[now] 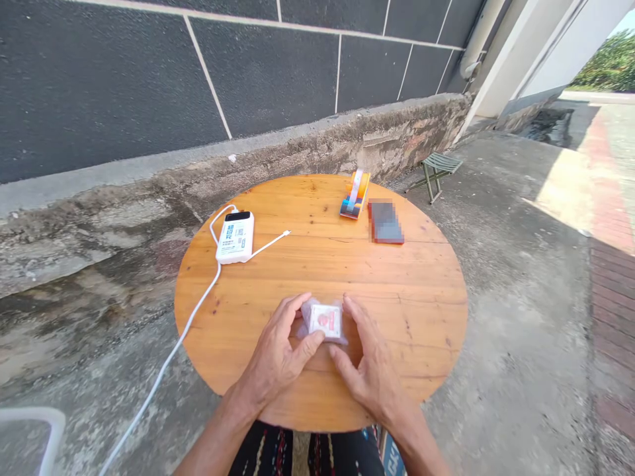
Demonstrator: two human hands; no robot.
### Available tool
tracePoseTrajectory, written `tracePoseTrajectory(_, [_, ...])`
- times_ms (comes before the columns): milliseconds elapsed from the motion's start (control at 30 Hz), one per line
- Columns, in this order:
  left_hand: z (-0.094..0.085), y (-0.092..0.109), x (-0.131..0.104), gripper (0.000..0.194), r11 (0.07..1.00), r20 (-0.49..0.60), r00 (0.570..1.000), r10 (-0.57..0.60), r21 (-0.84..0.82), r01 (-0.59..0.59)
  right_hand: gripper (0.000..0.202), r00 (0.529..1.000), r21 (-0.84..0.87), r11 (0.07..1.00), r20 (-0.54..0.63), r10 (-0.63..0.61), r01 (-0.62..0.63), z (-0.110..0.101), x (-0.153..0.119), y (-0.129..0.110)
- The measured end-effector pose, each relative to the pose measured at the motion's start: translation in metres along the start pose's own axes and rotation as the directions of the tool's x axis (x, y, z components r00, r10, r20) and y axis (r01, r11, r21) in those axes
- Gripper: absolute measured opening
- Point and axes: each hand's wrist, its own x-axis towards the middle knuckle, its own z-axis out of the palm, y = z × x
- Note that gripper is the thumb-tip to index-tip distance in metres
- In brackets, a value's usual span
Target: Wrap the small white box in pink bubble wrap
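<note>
A small white square item with a reddish print (325,321), in clear or purplish wrapping, lies near the front middle of the round wooden table (397,284). My left hand (280,347) is at its left side, the thumb touching its lower left edge and the fingers curved around the wrapping. On the other side my right hand (370,360) is beside the item, thumb and fingers apart, with nothing gripped between them.
At the left stands a white power bank (236,238) with a white cable (196,311) running off the table. Toward the back are a tape dispenser (355,195) and a dark, red-edged flat object (385,223). A folding stool (436,172) stands behind, near the wall.
</note>
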Motion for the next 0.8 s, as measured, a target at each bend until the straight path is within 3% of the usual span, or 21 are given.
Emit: tracePoseTrajectory(800, [0.0009, -0.0037, 0.0000, 0.043, 0.994, -0.041, 0.996, 0.078, -0.071, -0.080, 0.058, 0.996, -0.004, 1.000, -0.092, -0.023, 0.022, 0.0042, 0.0005, 0.0047])
